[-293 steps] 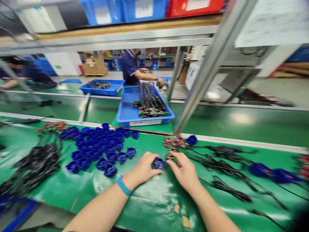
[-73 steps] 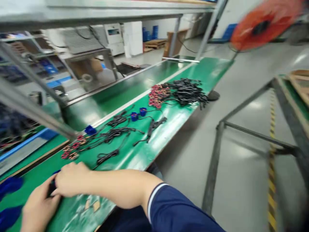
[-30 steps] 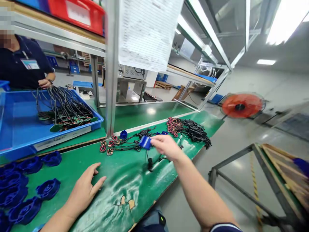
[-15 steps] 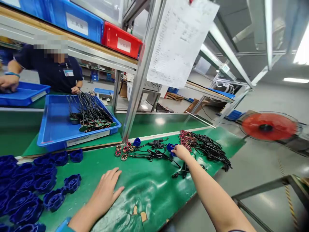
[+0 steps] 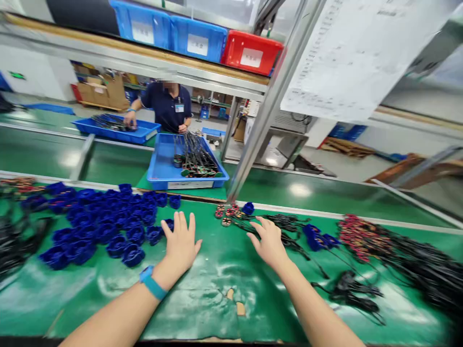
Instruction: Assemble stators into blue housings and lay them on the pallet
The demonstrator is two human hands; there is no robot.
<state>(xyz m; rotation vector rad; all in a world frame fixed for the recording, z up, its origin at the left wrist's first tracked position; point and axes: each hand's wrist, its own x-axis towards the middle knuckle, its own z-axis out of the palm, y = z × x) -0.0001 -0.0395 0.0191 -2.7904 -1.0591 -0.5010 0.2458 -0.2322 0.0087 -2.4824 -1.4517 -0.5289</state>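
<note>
My left hand (image 5: 180, 246) is open with its fingers spread, low over the green tabletop, and a blue band is on the wrist. Just beyond its fingertips, a dark blue plastic housing (image 5: 155, 234) lies at the edge of a spread of similar housings (image 5: 104, 229). My right hand (image 5: 268, 241) holds nothing; its fingers are apart, beside black cables (image 5: 285, 221) with small round coils (image 5: 226, 220) at their left ends. Behind those coils sits a single blue housing (image 5: 248, 208). To the right of my right hand lie several blue housings (image 5: 315, 239) grouped together.
A pile of red coils (image 5: 356, 236) with black cables lies at the right. Beyond the bench, a blue tray (image 5: 155, 164) holds cabled parts, and a co-worker (image 5: 167, 106) reaches into another tray (image 5: 146, 135). A metal post (image 5: 258, 130) rises at the bench's back edge.
My right hand has let go of the blue housing near the red coils and moved left, opening. My left hand has moved toward the spread of housings. The view has turned left.
</note>
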